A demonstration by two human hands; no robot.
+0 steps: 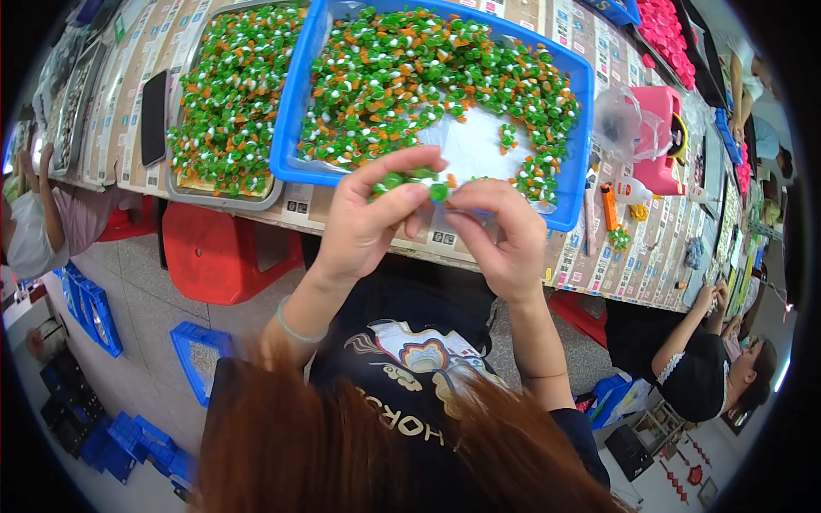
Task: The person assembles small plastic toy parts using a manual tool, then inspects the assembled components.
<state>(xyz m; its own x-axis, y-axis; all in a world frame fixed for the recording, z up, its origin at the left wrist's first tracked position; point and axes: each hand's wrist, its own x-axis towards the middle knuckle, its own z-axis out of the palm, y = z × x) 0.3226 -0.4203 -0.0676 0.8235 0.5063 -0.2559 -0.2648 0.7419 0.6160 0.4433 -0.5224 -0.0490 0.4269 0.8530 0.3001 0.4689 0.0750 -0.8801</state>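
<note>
My left hand (366,215) is closed around several small green pieces (395,180), some with orange and white parts. At its thumb and fingertips, a green piece with an orange bit (439,191) shows. My right hand (509,232) meets it there, thumb and index finger bent close together. What lies between those right fingertips is too small to make out. Both hands are over the near edge of a blue tray (584,128), which holds a heap of green, orange and white pieces (385,77) on a white sheet (479,144).
A metal tray (224,202) of similar pieces stands at the left beside a dark phone (154,118). On the right are a pink container (657,162), a clear plastic bag (617,120) and an orange tool (609,205). A red stool (205,256) is below the table; a co-worker (701,368) sits right.
</note>
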